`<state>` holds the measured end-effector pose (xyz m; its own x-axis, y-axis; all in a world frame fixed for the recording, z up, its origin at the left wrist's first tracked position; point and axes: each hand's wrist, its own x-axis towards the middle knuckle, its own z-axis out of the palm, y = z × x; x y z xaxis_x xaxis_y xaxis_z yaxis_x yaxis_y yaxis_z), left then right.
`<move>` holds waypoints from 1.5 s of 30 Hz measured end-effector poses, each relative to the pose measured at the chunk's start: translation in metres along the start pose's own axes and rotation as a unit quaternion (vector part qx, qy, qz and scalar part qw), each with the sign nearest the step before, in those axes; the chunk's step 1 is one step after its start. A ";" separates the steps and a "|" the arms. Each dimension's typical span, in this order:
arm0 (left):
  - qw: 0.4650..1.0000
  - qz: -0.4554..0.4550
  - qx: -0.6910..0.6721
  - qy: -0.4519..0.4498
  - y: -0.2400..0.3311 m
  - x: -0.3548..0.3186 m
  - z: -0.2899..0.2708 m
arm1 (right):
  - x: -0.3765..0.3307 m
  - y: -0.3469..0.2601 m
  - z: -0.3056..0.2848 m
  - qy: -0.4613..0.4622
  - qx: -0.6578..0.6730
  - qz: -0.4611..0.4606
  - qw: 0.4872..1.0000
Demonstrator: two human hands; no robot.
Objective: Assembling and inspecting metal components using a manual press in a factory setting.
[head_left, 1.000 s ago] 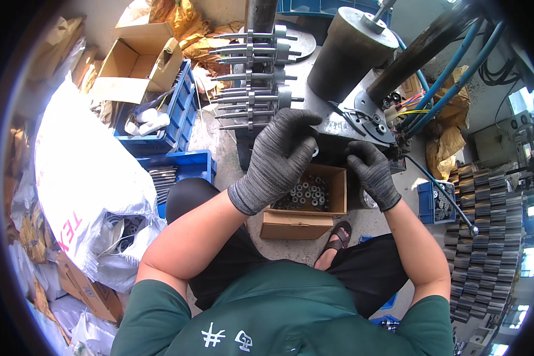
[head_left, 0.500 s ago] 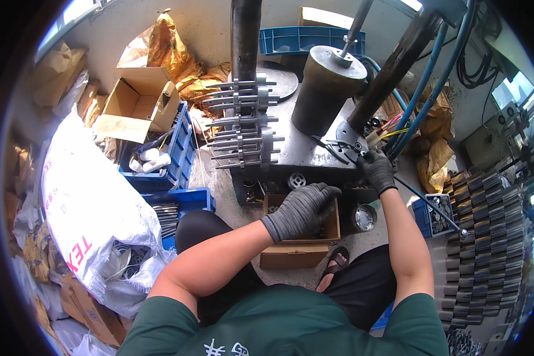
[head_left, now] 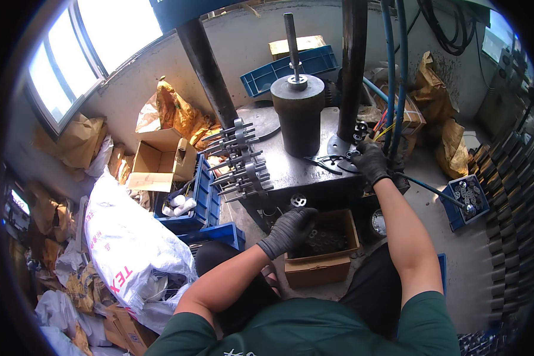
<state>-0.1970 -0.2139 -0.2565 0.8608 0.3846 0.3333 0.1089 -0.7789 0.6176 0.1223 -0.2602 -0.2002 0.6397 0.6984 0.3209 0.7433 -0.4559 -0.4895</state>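
Note:
My right hand (head_left: 371, 164), in a grey knit glove, is at the right rear of the press table (head_left: 291, 172), by the foot of the right column. Its fingers are closed at small ring-shaped metal parts (head_left: 352, 154); whether one is gripped is too small to tell. Beside these lie dark curved metal pieces (head_left: 329, 164). My left hand (head_left: 289, 232), gloved alike, is over the left edge of an open cardboard box (head_left: 317, 273) with small metal parts inside. Its fingers are curled, tips hidden. Just beyond it, a round spoked metal disc (head_left: 298, 200) shows at the table's front.
A thick metal cylinder (head_left: 298, 118) with an upright rod stands on the table. Left of it is a stack of pronged metal parts (head_left: 243, 160). A white woven sack (head_left: 130, 243) and blue crates (head_left: 204, 190) are at left. At right stand a small blue bin (head_left: 469, 202) and stacked metal pieces (head_left: 510, 207).
The whole view has shifted and tilted, showing more window and wall. My left hand has moved left and nearer me relative to the box. My right hand stays at the small parts.

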 end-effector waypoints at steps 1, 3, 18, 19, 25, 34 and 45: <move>1.000 -0.002 0.009 0.002 -0.002 -0.001 0.000 | 0.001 0.002 -0.001 0.015 -0.033 -0.016 0.999; 1.000 -0.005 0.013 0.010 -0.007 -0.005 0.002 | -0.001 0.007 0.004 0.002 -0.046 -0.032 0.998; 0.933 -0.090 -0.098 0.335 0.037 0.278 -0.168 | -0.041 -0.022 -0.057 0.035 0.004 -0.134 0.990; 0.932 -0.088 -0.093 0.338 0.029 0.295 -0.185 | -0.047 -0.034 -0.065 0.037 0.036 -0.171 0.984; 0.891 -0.139 -0.356 0.245 0.035 0.324 -0.159 | -0.071 -0.031 -0.110 0.045 0.101 -0.207 0.972; 0.895 0.168 -0.251 0.329 0.089 0.229 -0.101 | -0.071 -0.008 -0.127 0.049 0.120 -0.208 0.970; 0.667 -0.412 -0.590 0.195 0.046 0.059 0.043 | -0.070 -0.013 -0.109 -0.014 0.128 -0.254 0.959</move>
<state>-0.1200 -0.2482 -0.2393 0.5310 0.7198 -0.4471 -0.1992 0.6189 0.7598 0.0887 -0.3631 -0.1280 0.1998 0.8108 0.5502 0.8832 0.0942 -0.4595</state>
